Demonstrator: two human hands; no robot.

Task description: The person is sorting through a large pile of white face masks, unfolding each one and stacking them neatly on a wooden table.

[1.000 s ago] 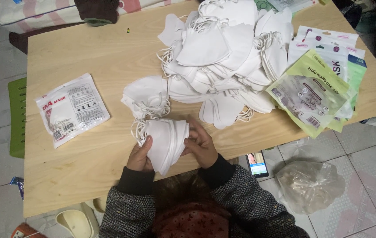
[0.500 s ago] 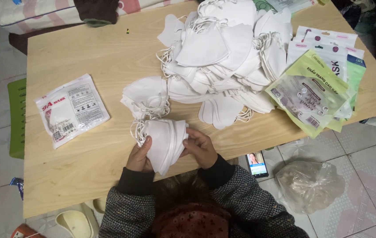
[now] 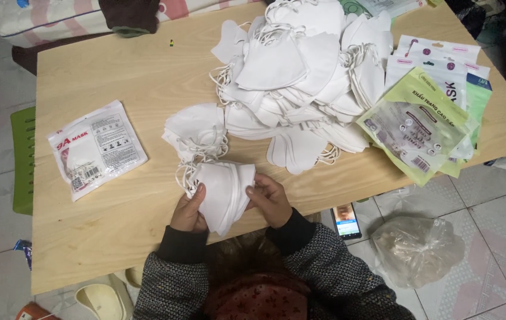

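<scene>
I hold a small stack of folded white face masks [image 3: 223,191] between both hands at the near edge of the wooden table [image 3: 122,71]. My left hand [image 3: 189,210] grips its left side, fingers curled over the front. My right hand [image 3: 270,198] pinches its right edge. The ear loops hang out at the stack's upper left. Just beyond it lies a smaller heap of white masks [image 3: 196,131]. A big pile of loose white masks [image 3: 300,77] covers the table's far middle.
A sealed white mask packet [image 3: 97,148] lies at the left. Green and white empty packets [image 3: 425,118] are stacked at the right edge. On the tiled floor lie a phone [image 3: 346,220], a clear plastic bag [image 3: 417,248] and a slipper [image 3: 101,299].
</scene>
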